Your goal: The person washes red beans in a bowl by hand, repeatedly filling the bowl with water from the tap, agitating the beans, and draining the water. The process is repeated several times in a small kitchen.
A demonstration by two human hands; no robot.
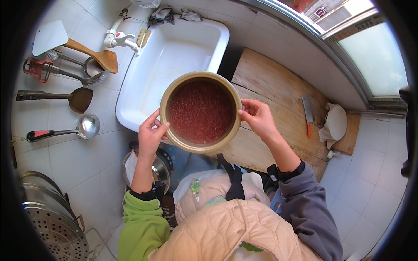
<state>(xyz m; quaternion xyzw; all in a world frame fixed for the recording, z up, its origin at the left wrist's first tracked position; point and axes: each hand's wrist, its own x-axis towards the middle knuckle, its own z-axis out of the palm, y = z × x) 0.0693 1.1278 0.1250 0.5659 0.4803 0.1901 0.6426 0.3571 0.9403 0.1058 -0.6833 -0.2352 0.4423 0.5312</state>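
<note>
Between my two hands is a round pot (239, 111) with a tan rim, holding many small reddish grains or beans in reddish liquid (200, 112). My left hand (152, 133) grips its left rim, thumb on top and fingers against the outer side. At the right side, my right hand (258, 117) pinches the rim between thumb and fingers. The pot is over the near right corner of a white sink (137, 114) and the edge of a wooden board surface (277, 140). The pot's underside is hidden.
A cleaver (308, 111) with an orange handle lies on the wooden surface, near a cloth-covered round object (336, 120). A white tap (122, 39) juts over the sink's left edge. Ladles and spatulas (80, 99) hang on the tiled wall; steamer pans (55, 228) stand lower left.
</note>
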